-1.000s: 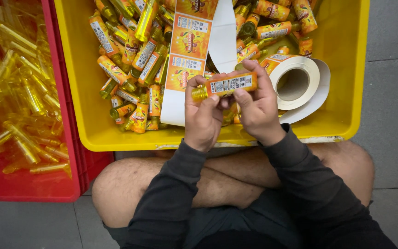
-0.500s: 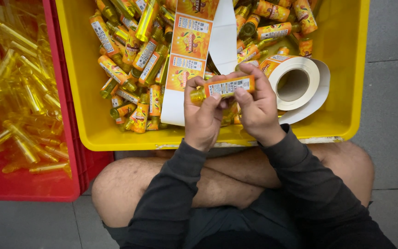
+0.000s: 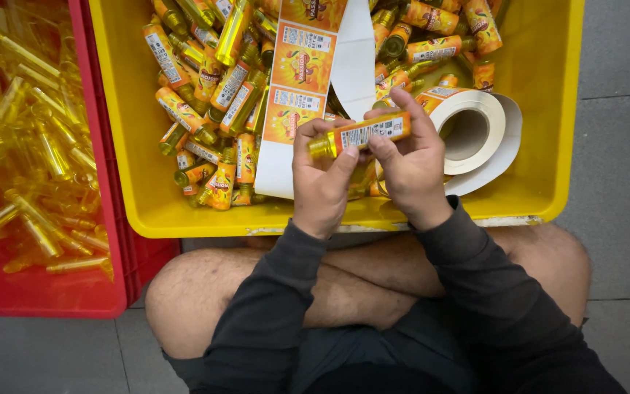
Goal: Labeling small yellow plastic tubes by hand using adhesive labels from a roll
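Note:
Both hands hold one small yellow bottle with an orange label, lying sideways above the yellow crate. My left hand pinches its cap end. My right hand wraps the labelled body, thumb pressed on the label. Just behind the hands a strip of orange labels on white backing runs down from the top. The label roll lies to the right of my right hand.
Several labelled bottles are piled in the yellow crate's left and top. A red crate at the left holds several unlabelled clear yellow bottles. My crossed legs sit below the crate on a grey tiled floor.
The bottle has tilted slightly, its right end lifting, and both hands have shifted a little upward while pressing the label around it.

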